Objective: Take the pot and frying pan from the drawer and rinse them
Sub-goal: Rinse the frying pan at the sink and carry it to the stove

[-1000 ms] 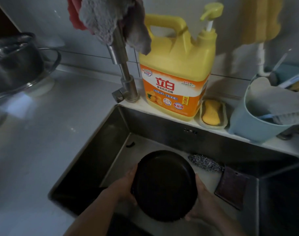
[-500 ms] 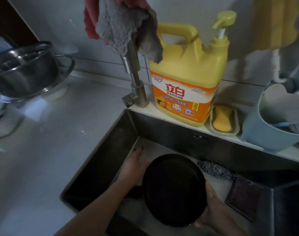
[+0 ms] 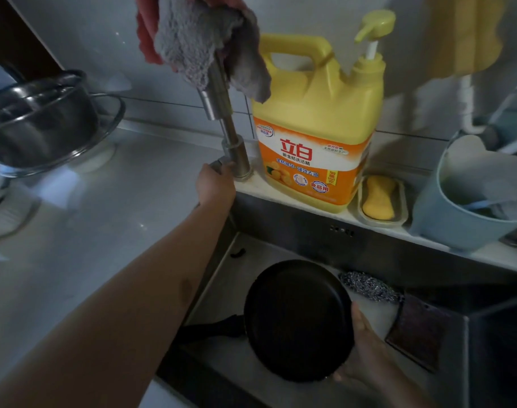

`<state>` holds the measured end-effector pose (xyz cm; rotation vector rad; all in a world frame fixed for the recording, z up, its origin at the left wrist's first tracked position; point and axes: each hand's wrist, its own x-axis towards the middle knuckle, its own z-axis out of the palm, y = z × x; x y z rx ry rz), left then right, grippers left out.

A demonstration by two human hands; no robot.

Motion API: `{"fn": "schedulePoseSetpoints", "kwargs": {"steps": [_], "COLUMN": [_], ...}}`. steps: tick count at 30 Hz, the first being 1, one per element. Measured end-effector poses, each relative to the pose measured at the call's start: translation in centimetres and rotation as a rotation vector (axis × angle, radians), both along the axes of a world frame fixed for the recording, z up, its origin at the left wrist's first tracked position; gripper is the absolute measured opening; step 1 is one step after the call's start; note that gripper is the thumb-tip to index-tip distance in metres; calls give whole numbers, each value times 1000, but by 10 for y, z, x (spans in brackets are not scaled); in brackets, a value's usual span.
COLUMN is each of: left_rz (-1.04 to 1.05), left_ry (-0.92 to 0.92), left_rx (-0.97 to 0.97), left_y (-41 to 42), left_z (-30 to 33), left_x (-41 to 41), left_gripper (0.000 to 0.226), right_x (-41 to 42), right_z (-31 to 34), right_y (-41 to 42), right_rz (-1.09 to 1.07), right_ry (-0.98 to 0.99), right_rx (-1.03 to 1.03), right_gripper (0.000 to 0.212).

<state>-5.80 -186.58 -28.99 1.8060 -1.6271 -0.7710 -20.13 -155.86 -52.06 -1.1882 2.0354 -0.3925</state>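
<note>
My right hand (image 3: 366, 351) cups the frying pan (image 3: 298, 322) by its rim: stiff, probably heavy; my left hand (image 3: 214, 187) grips the tap lever (image 3: 219, 165).

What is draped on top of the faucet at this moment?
A grey cloth hangs over the faucet, with a red cloth showing behind it. They cover the spout, so its outlet cannot be seen. The left hand is at the faucet's base lever.

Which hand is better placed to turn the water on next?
Left. The left hand is already at the faucet lever, while the right hand grips the frying pan in the sink.
</note>
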Motion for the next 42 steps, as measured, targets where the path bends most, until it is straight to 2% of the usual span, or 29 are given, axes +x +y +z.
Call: {"fn": "schedulePoseSetpoints", "kwargs": {"steps": [3, 16, 22, 42], "left_rz": [1, -41, -17, -29], "left_ry": [-69, -33, 65, 52], "left_rx": [-6, -10, -2, -42], "left_y": [0, -9, -10, -12], "left_z": [0, -6, -10, -14], "left_x": [-1, 9, 11, 12], "left_gripper": [35, 35, 26, 24], "right_x": [0, 0, -1, -1], "right_z": [-2, 1, 2, 7], "right_y": [2, 1, 1, 1], "right_rz": [-2, -9, 3, 7], "right_ry": [2, 40, 57, 25], "right_rx": [8, 11, 18, -15], "right_gripper": [166, 156, 158, 159]}}
